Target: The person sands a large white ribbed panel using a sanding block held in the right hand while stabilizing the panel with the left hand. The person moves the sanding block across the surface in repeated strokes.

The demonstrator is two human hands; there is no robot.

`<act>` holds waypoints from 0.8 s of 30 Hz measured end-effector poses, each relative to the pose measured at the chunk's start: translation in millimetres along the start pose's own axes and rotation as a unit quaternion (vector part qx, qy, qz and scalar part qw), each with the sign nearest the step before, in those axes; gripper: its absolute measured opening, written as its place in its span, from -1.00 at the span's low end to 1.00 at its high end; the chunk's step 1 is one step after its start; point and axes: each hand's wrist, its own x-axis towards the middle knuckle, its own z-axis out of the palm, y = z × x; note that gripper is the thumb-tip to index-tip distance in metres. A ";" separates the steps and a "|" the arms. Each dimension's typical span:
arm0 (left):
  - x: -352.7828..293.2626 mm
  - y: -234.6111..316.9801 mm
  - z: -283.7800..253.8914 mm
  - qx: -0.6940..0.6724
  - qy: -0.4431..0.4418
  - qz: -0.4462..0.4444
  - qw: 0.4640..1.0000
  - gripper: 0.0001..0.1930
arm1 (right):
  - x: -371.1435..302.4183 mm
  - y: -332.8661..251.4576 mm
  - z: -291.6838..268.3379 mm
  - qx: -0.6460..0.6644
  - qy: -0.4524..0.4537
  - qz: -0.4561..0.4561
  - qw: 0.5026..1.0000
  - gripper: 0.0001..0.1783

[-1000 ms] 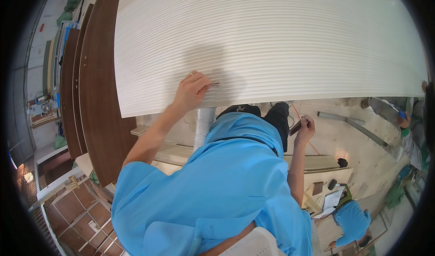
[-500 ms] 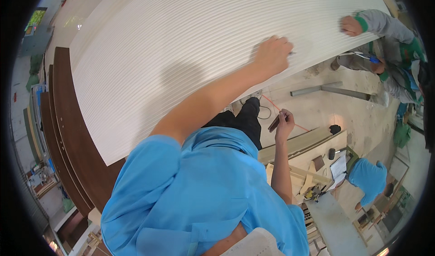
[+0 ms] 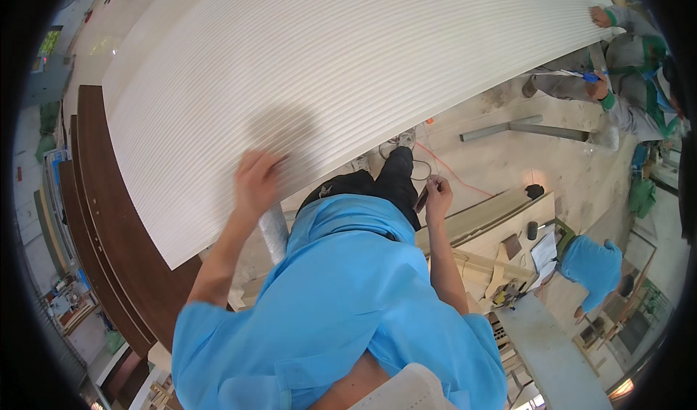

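A large white panel with fine parallel grooves (image 3: 377,54) spreads out in front of me. Over its near edge is my left hand (image 3: 256,181), fingers bent and pinched together on the grooved face. A tiny dark tip shows at these fingertips, too small to name. To the right, off the panel and beside my thigh, my right hand (image 3: 437,198) grips a small flat brown piece (image 3: 421,200). Most of that piece is hidden by the fingers.
Dark brown boards (image 3: 120,192) lean at the left. A co-worker in grey and green (image 3: 632,83) is at the panel's far right. Another person in blue (image 3: 592,265) bends near a cluttered workbench (image 3: 501,265). A metal bar frame (image 3: 523,125) and an orange cord (image 3: 457,174) lie on the floor.
My left hand has swept back left and toward me across the grooves. My right hand has shifted slightly left. The grey-sleeved co-worker's hand has moved farther right along the panel.
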 end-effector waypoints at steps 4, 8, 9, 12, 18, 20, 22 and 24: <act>-65.9 -35.3 -76.3 0.055 0.008 -0.055 0.997 -0.69 | 8.4 31.4 6.4 0.008 -0.004 -0.006 1.000 -0.85; -50.3 -29.4 -70.9 0.049 -0.020 -0.032 0.998 -0.70 | 26.4 17.0 8.8 0.001 0.010 -0.043 0.999 -0.83; -35.3 -22.5 -55.9 0.022 -0.019 -0.012 1.000 -0.71 | 28.3 7.1 5.0 0.029 -0.008 0.017 0.999 -0.82; 32.4 12.4 20.6 -0.013 -0.045 0.034 0.998 -0.78 | 32.7 -27.9 -2.9 0.171 -0.037 0.141 0.974 -0.82; 209.5 149.7 166.6 -0.044 -0.066 0.142 0.987 -0.83 | 39.6 -79.1 -6.1 0.131 0.002 0.118 0.984 -0.80; 232.4 182.7 188.0 -0.020 -0.062 0.145 0.987 -0.83 | 39.9 -86.9 -2.7 0.097 0.006 0.133 0.986 -0.84; 225.2 172.3 188.1 -0.031 -0.042 0.139 0.989 -0.80 | 37.8 -89.2 -0.7 0.121 -0.042 0.118 0.985 -0.85; 195.2 145.2 174.4 -0.089 0.001 0.159 0.983 -0.77 | 35.8 -86.5 1.5 0.103 -0.070 0.123 0.985 -0.85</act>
